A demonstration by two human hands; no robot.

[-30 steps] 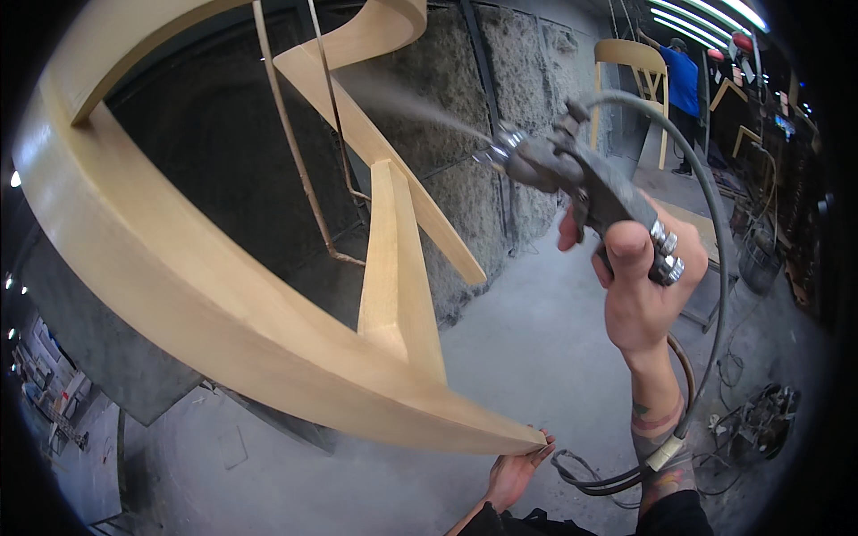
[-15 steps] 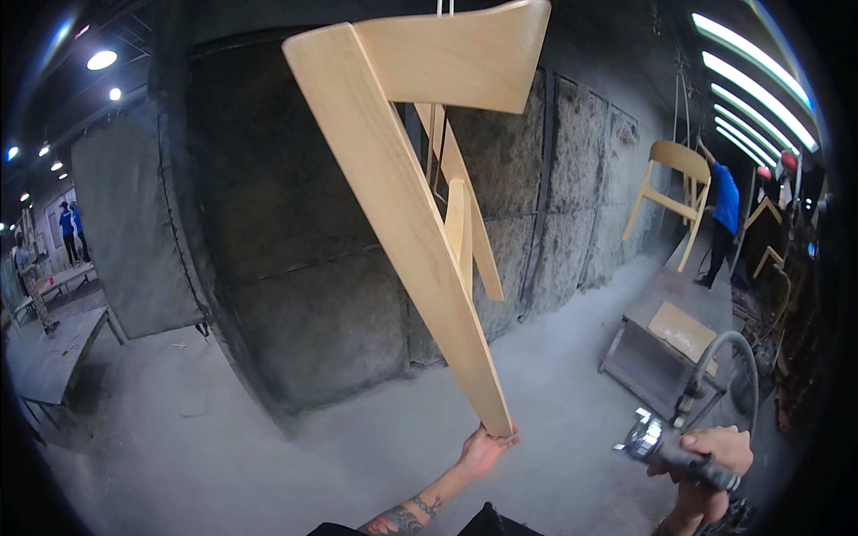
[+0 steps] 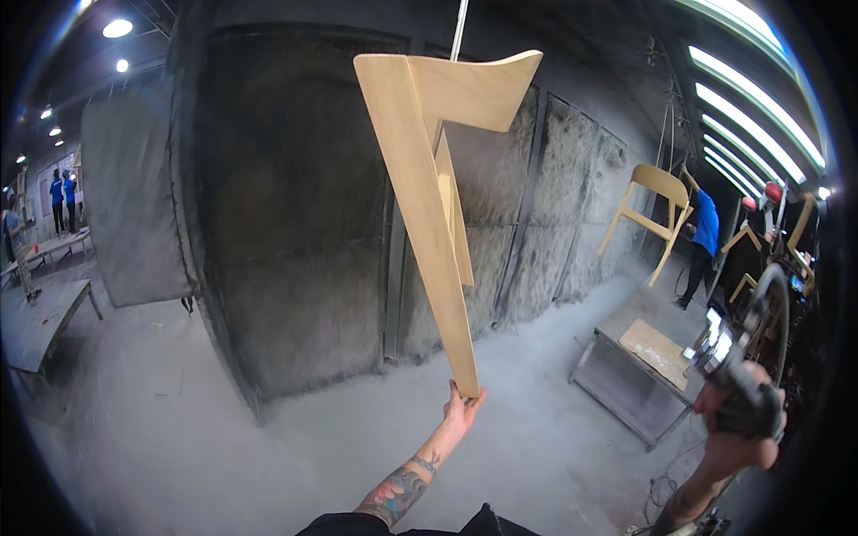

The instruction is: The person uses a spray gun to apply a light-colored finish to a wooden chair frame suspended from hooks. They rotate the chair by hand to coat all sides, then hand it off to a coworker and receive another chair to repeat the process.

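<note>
Head view looks across a dusty spray booth, and the pale wooden chair [image 3: 429, 205] hangs in the middle of it from a thin pole [image 3: 459, 29] that runs out of the top of the picture, so what it hangs from cannot be seen. The chair is seen nearly edge-on: one long leg slants down toward the person, the curved back flares at the top, and the far legs are mostly hidden behind the near one.

The left hand [image 3: 462, 409] reaches up on a tattooed forearm and touches the lower tip of that leg; its fingers curl about the end, though the thumb side is hard to read, and the palm faces away.

The right hand [image 3: 738, 427] sits near the right rim, dark and blurred, closed around the handle of a spray gun [image 3: 726, 355]. The gun's nozzle is smeared by the lens bend, and a grey hose [image 3: 776, 295] loops up behind it.

Beyond, a low metal table [image 3: 626, 384] carries a flat wooden board [image 3: 659, 350]. Farther back another person in a blue shirt [image 3: 706, 228] reaches up to a second hanging chair [image 3: 651, 214]. At the far left, small blue-shirted figures [image 3: 59, 198] stand by a workbench [image 3: 40, 317], too small to tell more.
</note>
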